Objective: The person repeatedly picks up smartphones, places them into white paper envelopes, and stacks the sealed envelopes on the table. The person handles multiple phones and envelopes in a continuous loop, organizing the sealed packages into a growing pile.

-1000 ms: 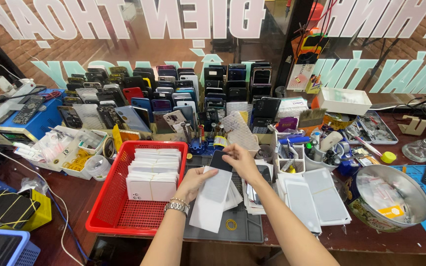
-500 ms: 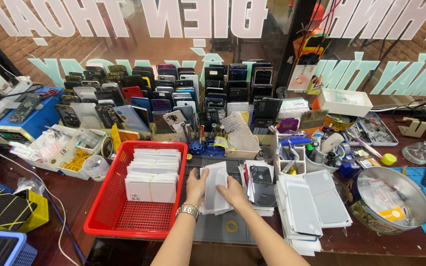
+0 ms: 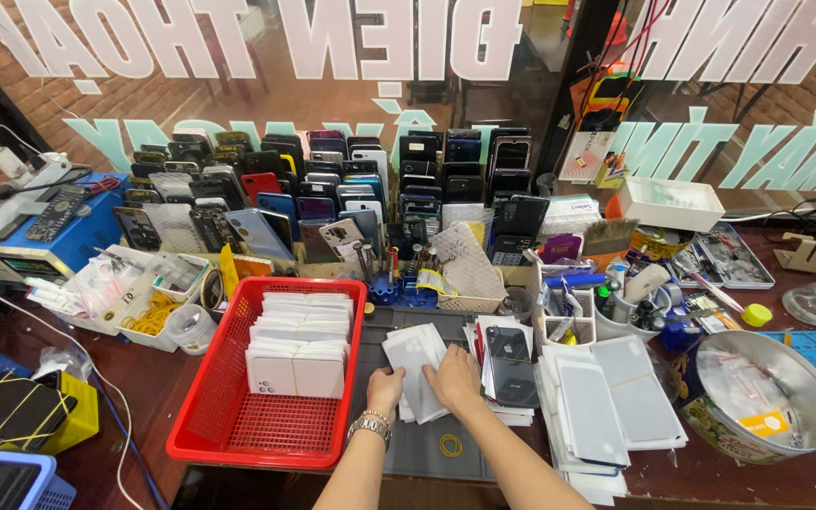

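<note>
Both your hands press flat on the fanned stack of white rectangular sleeves [image 3: 415,364] on the bench mat: left hand [image 3: 385,389], right hand [image 3: 452,380], fingers spread, beside the red plastic basket [image 3: 202,436].

Hands: two, left [image 3: 385,389] and right [image 3: 453,381]
Red basket [image 3: 202,436]: one
Metal bowl [image 3: 809,380]: one
Wristwatch [image 3: 370,427]: one
Loose rubber band [image 3: 450,445]: one
White tray [image 3: 670,203]: one
Yellow bottle cap [image 3: 756,314]: one
</note>
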